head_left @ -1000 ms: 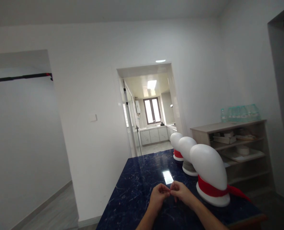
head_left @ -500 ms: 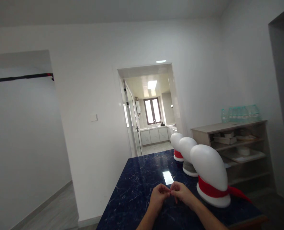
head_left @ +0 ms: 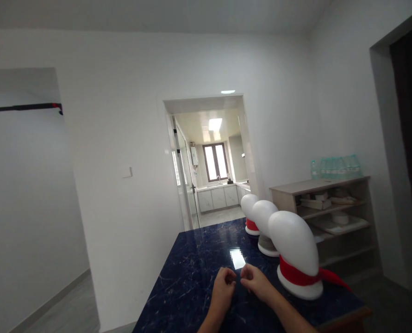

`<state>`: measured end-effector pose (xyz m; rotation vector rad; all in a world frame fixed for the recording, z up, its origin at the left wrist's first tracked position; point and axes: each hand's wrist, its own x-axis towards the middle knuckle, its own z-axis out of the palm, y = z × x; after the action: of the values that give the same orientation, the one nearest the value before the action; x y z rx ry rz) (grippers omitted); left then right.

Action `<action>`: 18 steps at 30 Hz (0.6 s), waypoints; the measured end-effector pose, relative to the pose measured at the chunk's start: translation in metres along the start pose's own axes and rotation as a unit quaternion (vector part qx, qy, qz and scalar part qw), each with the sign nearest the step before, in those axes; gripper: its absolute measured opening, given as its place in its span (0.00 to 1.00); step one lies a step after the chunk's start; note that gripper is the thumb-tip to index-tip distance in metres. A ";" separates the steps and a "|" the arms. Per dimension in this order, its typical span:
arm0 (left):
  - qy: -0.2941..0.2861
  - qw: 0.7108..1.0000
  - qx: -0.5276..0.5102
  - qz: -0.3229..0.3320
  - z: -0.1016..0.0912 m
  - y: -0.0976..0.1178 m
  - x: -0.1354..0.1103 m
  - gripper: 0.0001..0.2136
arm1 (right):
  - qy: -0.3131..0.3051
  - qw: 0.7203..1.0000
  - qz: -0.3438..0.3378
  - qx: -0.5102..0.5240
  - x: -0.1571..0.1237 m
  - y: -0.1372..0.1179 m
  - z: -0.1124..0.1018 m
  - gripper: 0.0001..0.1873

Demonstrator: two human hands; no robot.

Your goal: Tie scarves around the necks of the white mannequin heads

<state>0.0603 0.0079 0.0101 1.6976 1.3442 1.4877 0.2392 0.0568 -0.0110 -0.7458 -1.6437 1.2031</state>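
Note:
My left hand [head_left: 223,287] and my right hand [head_left: 255,281] hover close together over the dark blue marble table [head_left: 185,296], fingers curled, a small gap between them. Nothing shows in either hand. To the right of my right hand stands a white mannequin head [head_left: 294,247] with a red scarf [head_left: 301,276] tied round its neck. Behind it stands a second white head [head_left: 265,222] on a grey base and a third [head_left: 248,210] with a red band.
A wooden shelf unit [head_left: 326,212] with boxes and water bottles [head_left: 336,165] stands at the right wall. A doorway [head_left: 209,162] ahead leads to a kitchen. A dark opening is at the far right. Open floor lies left of the table.
My fingertips, touching before, have parted slightly. The view has shifted to the right, so everything sits further left in the picture.

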 end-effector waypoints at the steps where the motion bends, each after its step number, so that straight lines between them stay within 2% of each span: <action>1: 0.010 1.000 0.023 0.011 0.000 -0.001 0.000 0.11 | 0.006 1.000 -0.002 -0.009 0.000 0.000 0.000 0.11; 4: 0.017 0.995 0.091 0.037 0.002 -0.009 0.001 0.15 | 0.021 0.999 -0.012 -0.035 0.000 -0.002 0.001 0.09; 7: 0.001 0.992 0.116 0.042 0.006 -0.018 0.003 0.19 | 0.034 0.997 -0.020 -0.067 -0.002 -0.005 0.002 0.07; 14: -0.026 0.993 0.117 0.021 0.005 -0.016 0.004 0.22 | 0.055 0.986 -0.045 -0.149 -0.004 -0.011 0.006 0.04; 18: -0.026 0.995 0.100 0.003 0.005 -0.019 0.007 0.21 | 0.038 0.961 -0.080 -0.262 -0.007 -0.009 0.011 0.07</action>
<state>0.0578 0.0228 -0.0049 1.8505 1.5041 1.3387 0.2319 0.0439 -0.0057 -0.9463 -1.9392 0.6138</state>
